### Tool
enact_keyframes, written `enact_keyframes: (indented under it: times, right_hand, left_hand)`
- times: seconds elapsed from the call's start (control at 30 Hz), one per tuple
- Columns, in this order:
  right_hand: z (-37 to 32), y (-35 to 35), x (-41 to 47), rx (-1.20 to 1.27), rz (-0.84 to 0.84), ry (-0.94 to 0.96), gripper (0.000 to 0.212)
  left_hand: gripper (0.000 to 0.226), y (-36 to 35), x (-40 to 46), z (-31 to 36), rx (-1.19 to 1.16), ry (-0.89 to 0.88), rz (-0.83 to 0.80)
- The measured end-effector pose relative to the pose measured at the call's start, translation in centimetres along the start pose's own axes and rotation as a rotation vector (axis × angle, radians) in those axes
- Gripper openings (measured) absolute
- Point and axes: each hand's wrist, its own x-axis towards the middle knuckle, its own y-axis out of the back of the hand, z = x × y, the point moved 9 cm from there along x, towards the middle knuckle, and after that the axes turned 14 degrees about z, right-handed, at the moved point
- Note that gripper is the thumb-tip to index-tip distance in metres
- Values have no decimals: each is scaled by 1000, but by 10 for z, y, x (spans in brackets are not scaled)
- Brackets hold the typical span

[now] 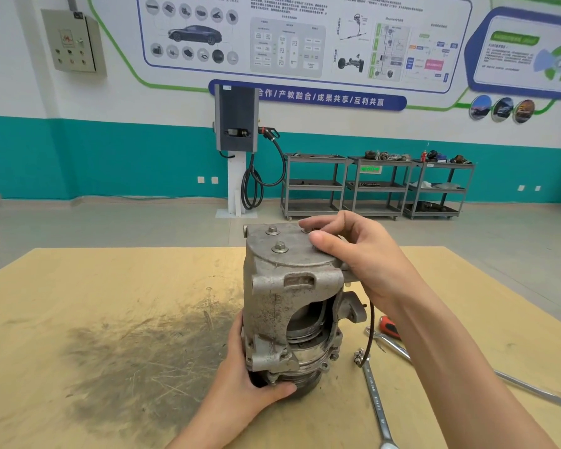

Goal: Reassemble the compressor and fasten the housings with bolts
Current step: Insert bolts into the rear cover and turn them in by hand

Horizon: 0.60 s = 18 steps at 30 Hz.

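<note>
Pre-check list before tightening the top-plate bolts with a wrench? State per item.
1. Compressor upright on the table: ok.
2. Base steadied: left hand grips the lower end: ok.
3. Two hex bolts sit in the top plate: ok; whether they are fully threaded: cannot tell.
4. Third bolt position: hidden under the right hand fingers: cannot tell.
5. Housing seam closed: a gap shows the internals on the near side: not ok.
6. Tool within reach: wrench lies on the table, right of the compressor: ok; whether it fits: cannot tell.
</note>
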Motion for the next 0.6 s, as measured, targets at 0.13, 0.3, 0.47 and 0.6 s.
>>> enact_keyframes:
  times: [0.13,0.3,0.47,0.6]
  right_hand:
    - [0,-2,-4,34,-54,16,12]
    - [-1,-1,-6,85,-103,-29,16]
    - [0,2,1,4,19,-15,16]
    - [2,-2,-6,68,-95,-31,22]
  left_hand:
    - [124,0,0,2,0,2,-2]
    - [125,0,-1,4,3,-1,1]
    - [134,0,0,1,-22,-3,4]
    - [140,-1,0,0,-18,0,-9]
